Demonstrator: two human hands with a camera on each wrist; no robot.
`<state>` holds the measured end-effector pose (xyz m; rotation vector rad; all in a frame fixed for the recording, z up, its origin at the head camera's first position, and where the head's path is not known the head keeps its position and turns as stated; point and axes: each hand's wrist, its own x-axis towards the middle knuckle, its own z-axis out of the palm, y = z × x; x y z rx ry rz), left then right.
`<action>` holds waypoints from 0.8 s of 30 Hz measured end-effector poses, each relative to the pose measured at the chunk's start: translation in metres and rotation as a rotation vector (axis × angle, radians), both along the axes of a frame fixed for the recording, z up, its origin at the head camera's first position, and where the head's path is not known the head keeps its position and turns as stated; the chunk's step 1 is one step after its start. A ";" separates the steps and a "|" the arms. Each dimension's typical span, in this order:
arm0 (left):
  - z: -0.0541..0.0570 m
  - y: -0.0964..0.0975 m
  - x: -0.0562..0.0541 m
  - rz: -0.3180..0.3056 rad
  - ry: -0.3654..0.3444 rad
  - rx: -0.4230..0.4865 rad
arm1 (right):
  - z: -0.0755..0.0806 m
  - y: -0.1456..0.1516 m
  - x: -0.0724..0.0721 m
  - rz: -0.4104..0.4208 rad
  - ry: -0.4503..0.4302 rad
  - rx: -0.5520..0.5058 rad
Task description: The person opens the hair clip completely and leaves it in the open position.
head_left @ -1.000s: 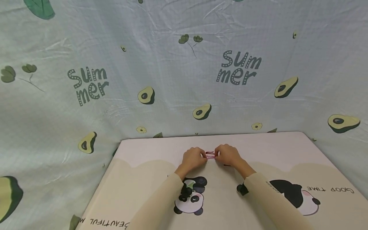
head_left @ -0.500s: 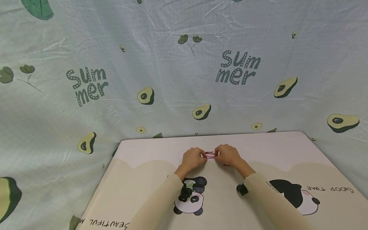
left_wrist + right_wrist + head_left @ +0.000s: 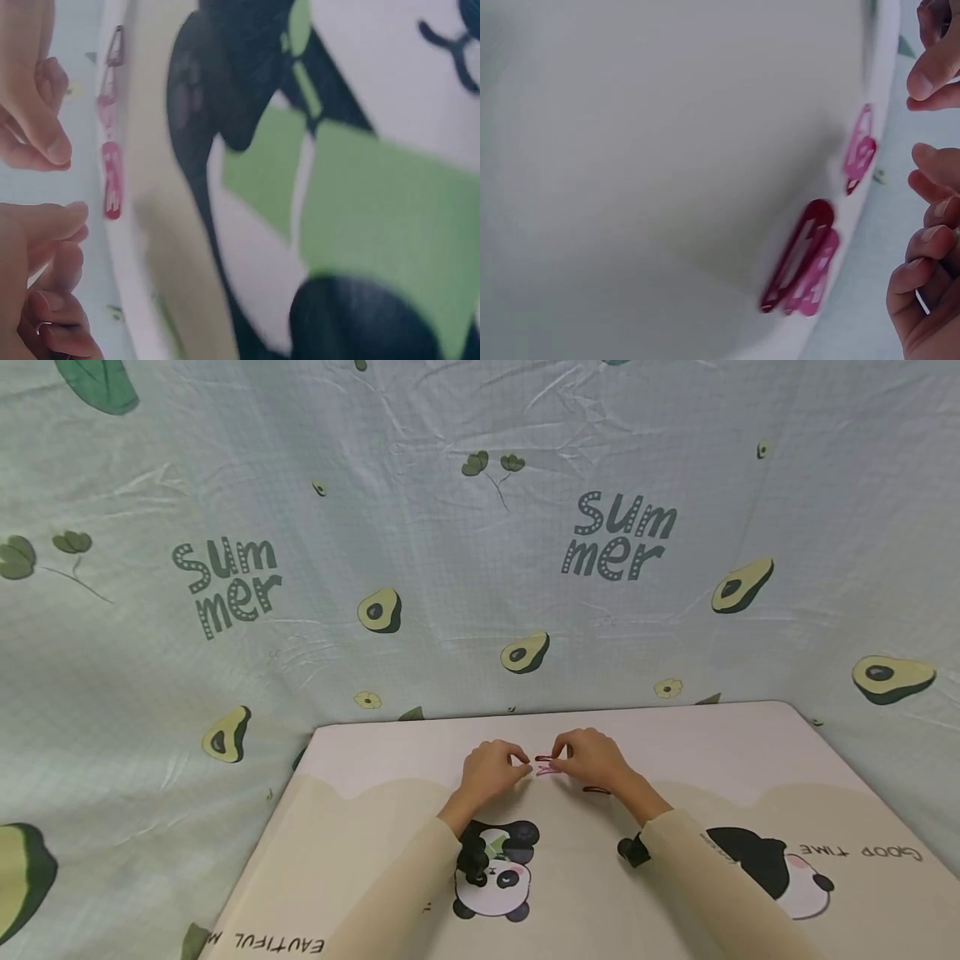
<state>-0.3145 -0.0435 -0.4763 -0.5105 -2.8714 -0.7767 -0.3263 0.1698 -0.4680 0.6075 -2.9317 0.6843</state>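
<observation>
Near the far side of the table, a pink hair clip point(image 3: 547, 769) lies just below a dark red hair clip point(image 3: 543, 758). My right hand point(image 3: 592, 757) is bent over them, with its thumb and index fingertip right at their edge in the head view. To their left, my left hand point(image 3: 491, 768) hovers with its thumb and index finger apart and its other fingers loosely curled. Both wrist views show nothing between the fingertips. In the right wrist view, another dark red clip point(image 3: 799, 255) overlaps a pink clip point(image 3: 815, 277) on the tabletop.
The table point(image 3: 405, 747) has a panda print point(image 3: 492, 889) near the left forearm and another panda print point(image 3: 802, 885) on the right. One dark clip point(image 3: 597, 790) lies under the right wrist. A patterned curtain point(image 3: 450, 543) hangs behind the table's far edge.
My left hand has drawn back to the left, away from the clips. My right hand has shifted slightly left and up, and the dark clip under its wrist shows more fully.
</observation>
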 end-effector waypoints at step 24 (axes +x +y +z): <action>-0.006 -0.079 0.026 0.091 0.023 0.005 | -0.006 -0.077 0.012 0.128 -0.016 0.108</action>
